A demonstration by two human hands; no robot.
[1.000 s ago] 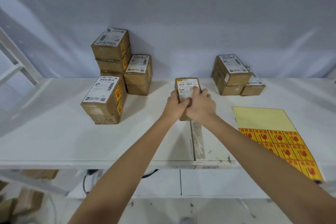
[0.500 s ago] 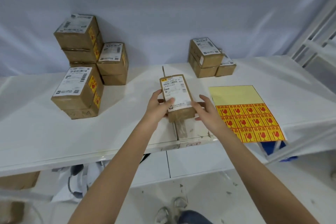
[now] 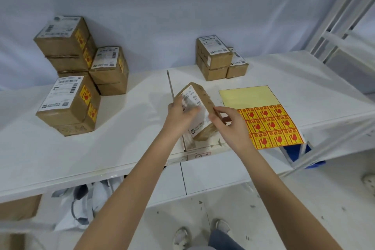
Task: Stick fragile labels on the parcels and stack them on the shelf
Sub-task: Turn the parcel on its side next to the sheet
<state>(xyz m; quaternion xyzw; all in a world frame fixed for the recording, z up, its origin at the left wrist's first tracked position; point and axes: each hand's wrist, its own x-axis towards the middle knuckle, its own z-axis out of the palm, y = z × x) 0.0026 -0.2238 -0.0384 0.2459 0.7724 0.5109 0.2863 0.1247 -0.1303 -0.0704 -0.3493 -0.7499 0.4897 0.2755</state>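
A small brown parcel [image 3: 199, 98] with a white shipping label is tilted above the white shelf [image 3: 132, 128], near its front edge. My left hand [image 3: 180, 115] grips its left side over the label. My right hand [image 3: 229, 126] touches its right side with fingers curled. Just right of the hands lies the sheet of yellow and red fragile labels [image 3: 269, 122], its upper part bare backing paper. A stack of labelled parcels [image 3: 71, 91] stands at the left. Two more unlabelled parcels [image 3: 217, 57] stand at the back, right of centre.
White shelf uprights [image 3: 341, 16] rise at the right. A blue bin [image 3: 304, 154] sits below the shelf's right end. Cardboard boxes [image 3: 18, 209] and a bag [image 3: 81, 205] lie under the shelf at the left. My shoes [image 3: 182, 235] show on the floor.
I pulled the parcel from the middle of the shelf toward the front edge and tilted it. My right hand moved to its right side. The camera swung right.
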